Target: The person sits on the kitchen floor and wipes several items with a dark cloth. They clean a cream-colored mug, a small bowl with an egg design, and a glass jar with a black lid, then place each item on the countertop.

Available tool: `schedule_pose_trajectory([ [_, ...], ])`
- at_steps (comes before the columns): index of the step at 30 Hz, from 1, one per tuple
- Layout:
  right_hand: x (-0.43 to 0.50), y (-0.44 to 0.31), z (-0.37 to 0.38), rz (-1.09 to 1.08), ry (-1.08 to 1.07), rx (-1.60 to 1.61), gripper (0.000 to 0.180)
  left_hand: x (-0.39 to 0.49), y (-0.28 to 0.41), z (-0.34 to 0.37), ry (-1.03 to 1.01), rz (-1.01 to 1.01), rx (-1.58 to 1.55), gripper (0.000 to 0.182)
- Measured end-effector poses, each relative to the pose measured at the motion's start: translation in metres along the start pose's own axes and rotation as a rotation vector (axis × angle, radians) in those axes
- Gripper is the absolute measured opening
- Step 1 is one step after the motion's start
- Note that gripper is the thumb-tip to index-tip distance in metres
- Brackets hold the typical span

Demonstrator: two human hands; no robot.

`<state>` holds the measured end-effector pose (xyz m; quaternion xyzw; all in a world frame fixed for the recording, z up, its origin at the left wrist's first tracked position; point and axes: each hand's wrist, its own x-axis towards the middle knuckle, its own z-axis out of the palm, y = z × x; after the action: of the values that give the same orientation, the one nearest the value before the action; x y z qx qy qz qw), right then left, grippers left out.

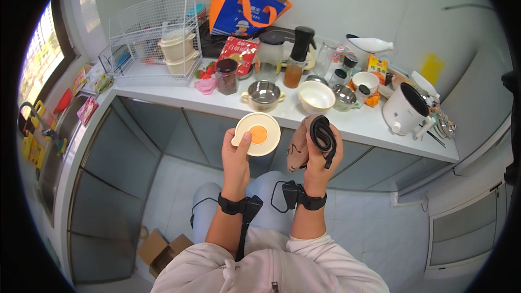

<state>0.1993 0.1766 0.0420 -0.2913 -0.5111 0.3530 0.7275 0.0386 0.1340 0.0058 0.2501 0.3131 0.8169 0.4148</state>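
Observation:
Between the thumb and fingers of my left hand is a round cream lid with an orange centre and a small tab. My right hand grips a rolled brown fabric piece with black markings, its dark layers coiled at the top end. Both hands are raised in front of the counter edge, apart from each other. Just beyond the lid, a two-handled steel-lined bowl stands on the counter. A white bowl sits beyond my right hand.
The white counter carries a wire rack, a blue and orange bag, a dark-lidded jar, an oil bottle and a white electric pot. At left is a sink. Cardboard boxes lie on the floor.

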Motion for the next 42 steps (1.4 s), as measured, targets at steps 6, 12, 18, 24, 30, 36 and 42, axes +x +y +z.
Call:
schedule_pose_trajectory([
  [6,-0.038,0.024,0.009,0.065,0.009,0.05,0.038,-0.012,0.005,-0.028,0.116,-0.07,-0.176,0.018],
  [12,-0.06,0.036,0.019,0.165,-0.016,0.19,0.039,-0.018,0.008,-0.052,0.056,-0.113,-0.267,0.029],
  [18,-0.082,0.048,0.01,0.429,0.164,0.196,0.037,-0.029,0.02,-0.067,-0.149,-0.348,-0.497,0.066],
  [24,-0.094,0.04,0.005,0.297,0.059,0.14,0.043,-0.037,0.029,-0.07,-0.188,-0.455,-0.634,0.08],
  [30,-0.101,0.023,0.023,-0.174,-0.336,-0.134,0.045,-0.042,0.023,-0.064,-0.166,-0.393,-0.347,0.07],
  [36,-0.112,0.021,0.042,-0.395,-0.437,-0.329,0.036,-0.055,0.028,-0.051,-0.187,-0.305,-0.13,0.06],
  [42,-0.124,0.028,0.052,-0.32,-0.34,-0.249,0.035,-0.059,0.031,-0.043,-0.196,-0.266,-0.03,0.06],
])
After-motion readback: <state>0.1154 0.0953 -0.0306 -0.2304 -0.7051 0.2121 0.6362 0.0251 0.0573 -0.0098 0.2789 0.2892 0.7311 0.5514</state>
